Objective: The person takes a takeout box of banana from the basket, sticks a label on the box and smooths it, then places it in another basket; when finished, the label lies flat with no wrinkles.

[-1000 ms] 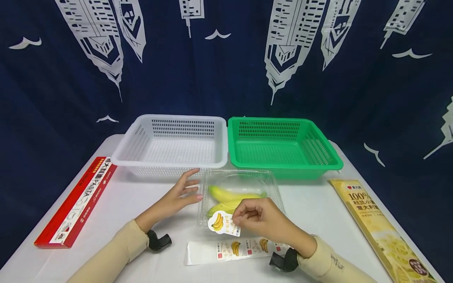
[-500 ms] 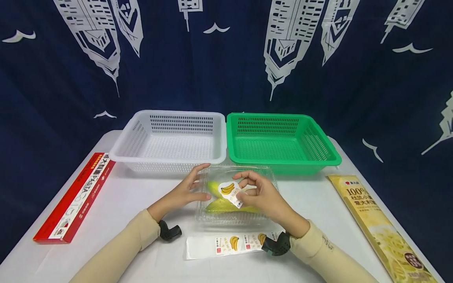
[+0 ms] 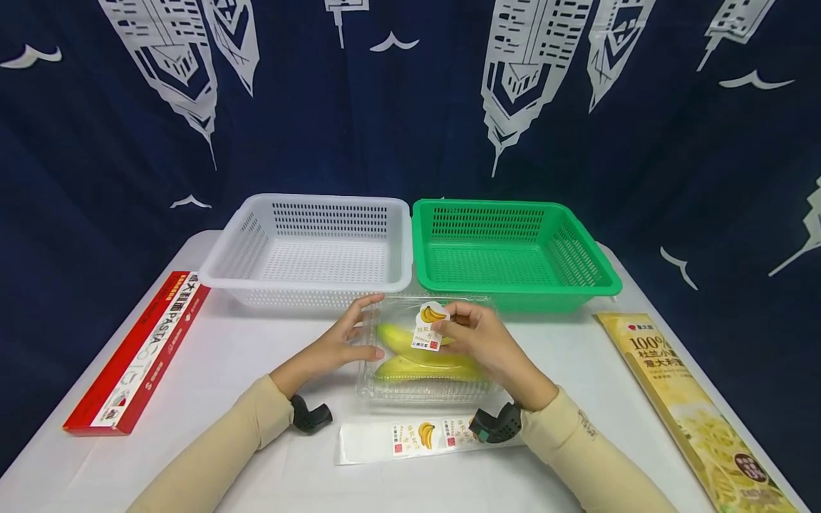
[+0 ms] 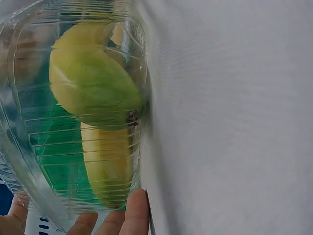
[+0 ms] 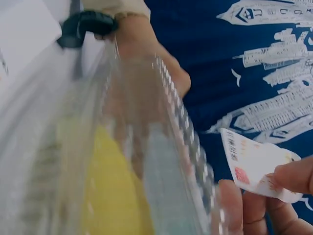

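Observation:
A clear plastic clamshell box [image 3: 423, 392] with yellow-green bananas [image 3: 430, 368] inside lies in front of two baskets. My left hand [image 3: 333, 350] holds the box by its left side, thumb near the lid edge and fingers toward the back corner. In the left wrist view several fingertips [image 4: 137, 210] touch the box wall beside the bananas. Between thumb and fingers my right hand [image 3: 484, 342] pinches a white banana sticker [image 3: 426, 331] above the lid. The right wrist view shows the sticker's printed face; whether it touches the lid I cannot tell.
A strip of banana stickers [image 3: 410, 438] lies in front of the box. Behind stand a white basket [image 3: 308, 285] and a green basket [image 3: 513, 292]. A red pasta box [image 3: 137, 356] lies at left, a yellow pasta pack [image 3: 686, 399] at right.
My right hand has carried the sticker from the box's front edge up and back over the lid, turning it upright. My left hand has moved right, onto the box's side.

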`<state>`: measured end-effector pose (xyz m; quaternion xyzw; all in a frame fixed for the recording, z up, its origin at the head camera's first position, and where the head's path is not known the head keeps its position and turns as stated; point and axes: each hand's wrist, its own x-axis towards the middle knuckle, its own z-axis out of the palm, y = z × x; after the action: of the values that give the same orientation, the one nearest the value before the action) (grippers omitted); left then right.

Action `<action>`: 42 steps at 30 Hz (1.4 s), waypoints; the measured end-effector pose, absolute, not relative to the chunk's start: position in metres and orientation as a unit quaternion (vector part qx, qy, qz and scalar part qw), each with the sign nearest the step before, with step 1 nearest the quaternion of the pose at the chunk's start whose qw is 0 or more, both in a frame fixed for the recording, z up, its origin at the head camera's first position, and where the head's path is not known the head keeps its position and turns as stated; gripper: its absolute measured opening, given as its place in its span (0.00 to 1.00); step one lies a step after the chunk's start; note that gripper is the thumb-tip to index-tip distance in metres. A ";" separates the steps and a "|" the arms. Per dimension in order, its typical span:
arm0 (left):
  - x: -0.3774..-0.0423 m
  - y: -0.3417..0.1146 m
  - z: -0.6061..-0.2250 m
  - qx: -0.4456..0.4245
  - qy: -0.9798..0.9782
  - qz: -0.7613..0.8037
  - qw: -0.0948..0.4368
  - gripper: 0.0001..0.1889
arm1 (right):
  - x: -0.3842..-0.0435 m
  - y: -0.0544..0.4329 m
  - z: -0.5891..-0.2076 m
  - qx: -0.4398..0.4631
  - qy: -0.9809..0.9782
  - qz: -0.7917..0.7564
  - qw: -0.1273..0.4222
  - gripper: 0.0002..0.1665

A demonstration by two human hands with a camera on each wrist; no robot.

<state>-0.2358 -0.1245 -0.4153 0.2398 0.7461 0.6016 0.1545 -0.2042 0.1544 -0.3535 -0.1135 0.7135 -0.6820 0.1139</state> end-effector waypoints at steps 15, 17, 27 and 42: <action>-0.238 -0.125 -0.416 0.250 0.743 0.599 0.166 0.53 | -0.218 0.177 -0.353 -0.150 0.800 -0.572 0.103 0.18; -0.238 -0.125 -0.416 0.246 0.746 0.596 0.166 0.52 | -0.220 0.178 -0.353 -0.152 0.801 -0.570 0.101 0.19; -0.235 -0.122 -0.416 0.247 0.745 0.595 0.171 0.54 | -0.221 0.179 -0.360 -0.137 0.815 -0.557 0.083 0.19; -0.232 -0.122 -0.415 0.237 0.746 0.599 0.172 0.54 | -0.218 0.174 -0.362 -0.127 0.850 -0.508 0.057 0.23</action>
<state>-0.2321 -0.1215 -0.4150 0.2370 0.7457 0.5986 0.1718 -0.2184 0.1744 -0.3620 -0.1270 0.8502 -0.5078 0.0570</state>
